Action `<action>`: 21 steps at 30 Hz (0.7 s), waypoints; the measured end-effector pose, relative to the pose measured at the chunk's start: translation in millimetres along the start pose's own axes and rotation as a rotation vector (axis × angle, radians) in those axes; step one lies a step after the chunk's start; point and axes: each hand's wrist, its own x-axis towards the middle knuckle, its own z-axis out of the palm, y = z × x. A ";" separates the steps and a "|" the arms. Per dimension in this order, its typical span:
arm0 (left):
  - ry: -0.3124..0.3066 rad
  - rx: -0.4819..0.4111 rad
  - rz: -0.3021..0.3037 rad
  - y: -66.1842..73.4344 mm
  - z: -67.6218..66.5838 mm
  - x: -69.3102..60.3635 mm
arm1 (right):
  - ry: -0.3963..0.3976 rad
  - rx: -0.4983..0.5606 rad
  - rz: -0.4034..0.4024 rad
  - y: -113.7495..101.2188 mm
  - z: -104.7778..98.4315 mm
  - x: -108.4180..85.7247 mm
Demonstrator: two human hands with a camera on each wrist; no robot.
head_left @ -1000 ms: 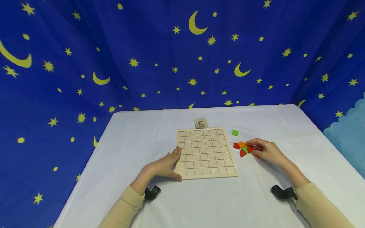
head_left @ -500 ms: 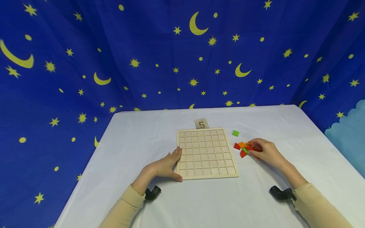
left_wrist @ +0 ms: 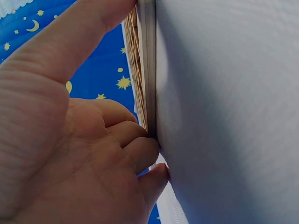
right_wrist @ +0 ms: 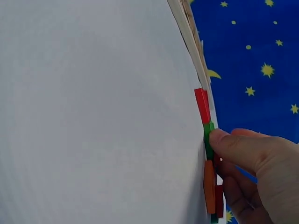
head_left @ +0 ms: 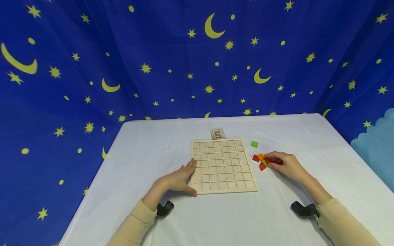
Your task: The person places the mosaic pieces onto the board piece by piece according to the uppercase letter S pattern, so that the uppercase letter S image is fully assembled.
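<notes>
A square wooden grid board (head_left: pixel 221 166) lies flat on the table in the head view. My left hand (head_left: pixel 180 177) rests along its left side, thumb and fingers spread against the rim; in the left wrist view the fingers (left_wrist: pixel 140 154) touch the board's edge (left_wrist: pixel 148 70). My right hand (head_left: pixel 287 165) bends over a small heap of coloured tiles. Its thumb (right_wrist: pixel 224 140) touches a green tile (right_wrist: pixel 208 135) in the right wrist view. Red tiles (head_left: pixel 262 166) and an orange tile (head_left: pixel 261 156) lie by the fingertips. Whether a tile is pinched is hidden.
A lone green tile (head_left: pixel 254 144) lies beyond the heap. A small card (head_left: pixel 218 133) with a grid pattern sits behind the board's far edge. White cloth covers the table (head_left: pixel 147 147); a blue star-printed curtain (head_left: pixel 172 54) hangs behind it.
My right hand has shifted slightly left over the heap, its thumb now partly covering the green tile. Orange tiles near its fingers have gone from the head view. My left hand stays put.
</notes>
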 end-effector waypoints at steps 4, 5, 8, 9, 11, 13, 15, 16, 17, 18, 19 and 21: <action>0.003 0.005 -0.008 0.8 -0.7 -0.8 | 0.026 0.034 0.013 -6.0 -2.5 3.7; 0.004 0.007 -0.010 0.7 -0.7 -0.9 | 0.035 0.043 0.026 -8.6 -4.3 5.1; 0.005 0.011 -0.012 0.5 -1.0 -1.4 | 0.069 0.098 0.062 -17.5 -12.2 12.1; 0.005 0.013 -0.013 0.2 -0.9 -1.6 | 0.079 0.119 0.073 -20.3 -15.0 15.1; 0.007 0.015 -0.013 -0.1 -1.0 -2.1 | 0.101 0.148 0.080 -25.3 -20.5 21.9; 0.007 0.016 -0.013 -0.5 -1.0 -2.4 | 0.114 0.169 0.088 -29.7 -24.8 29.3; 0.006 0.017 -0.013 -0.8 -0.7 -2.3 | 0.123 0.189 0.092 -33.8 -26.4 37.5; 0.005 0.016 -0.015 -0.8 -0.7 -2.3 | 0.126 0.200 0.095 -35.9 -26.5 41.3; 0.003 0.015 -0.014 -0.5 -0.6 -2.2 | 0.128 0.212 0.098 -37.7 -26.0 45.0; 0.001 0.019 -0.016 -0.2 -0.5 -2.1 | 0.127 0.226 0.104 -39.6 -24.5 48.8; 0.000 0.020 -0.017 0.1 -0.5 -1.9 | 0.126 0.243 0.102 -41.6 -22.6 52.6; -0.003 0.025 -0.020 0.8 -0.7 -1.6 | 0.127 0.286 0.095 -44.4 -17.5 60.0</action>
